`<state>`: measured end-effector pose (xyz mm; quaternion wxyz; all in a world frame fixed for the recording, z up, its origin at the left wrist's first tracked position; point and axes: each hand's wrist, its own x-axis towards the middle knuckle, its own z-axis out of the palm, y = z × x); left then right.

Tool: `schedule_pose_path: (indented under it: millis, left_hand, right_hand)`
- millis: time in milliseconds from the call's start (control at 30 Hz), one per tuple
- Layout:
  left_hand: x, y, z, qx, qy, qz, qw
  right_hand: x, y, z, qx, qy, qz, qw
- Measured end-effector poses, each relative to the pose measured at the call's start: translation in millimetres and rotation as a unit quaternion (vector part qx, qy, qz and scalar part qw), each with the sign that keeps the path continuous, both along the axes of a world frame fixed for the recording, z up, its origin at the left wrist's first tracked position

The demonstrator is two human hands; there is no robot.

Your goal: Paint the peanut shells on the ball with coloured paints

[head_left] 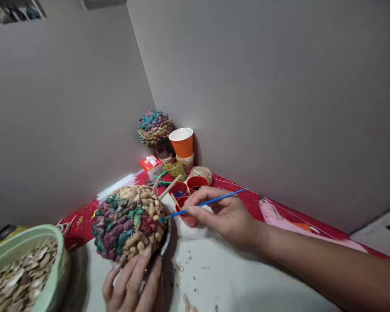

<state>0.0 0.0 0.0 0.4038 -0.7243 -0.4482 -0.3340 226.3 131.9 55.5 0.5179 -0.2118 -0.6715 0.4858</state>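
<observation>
A dome covered in peanut shells (pixel 126 225) sits in a bowl (pixel 166 242), painted purple, green, blue and red in parts, with bare tan shells at the top, right and bottom. My left hand (pixel 134 281) rests against its lower edge, fingers curved over the shells and bowl. Pinched in my right hand (pixel 211 208) is a thin blue paintbrush (pixel 219 198), its tip at the dome's right side beside the red patch. Red paint cups (pixel 198 183) stand just behind my right hand.
At the left stands a green basin (pixel 56 260) of shells. Behind are a second painted shell dome (pixel 154 128), orange paper cups (pixel 183 145), a twine ball (pixel 201 173), a yellowish cup (pixel 175 169) and a red-white box (pixel 151 166). Pink material (pixel 279 221) lies right.
</observation>
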Motion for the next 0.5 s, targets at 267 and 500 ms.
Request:
schedule_pose_path:
  millis: [267,500]
  left_hand:
    - [5,2,3.4,0.011,-0.004,-0.002,1.000]
    - [5,4,2.3,0.020,-0.002,-0.004,1.000]
  right_hand:
    - [9,10,15.9,0.050,0.035,-0.129,0.990]
    - [23,28,27.2,0.018,0.062,-0.173,0.983]
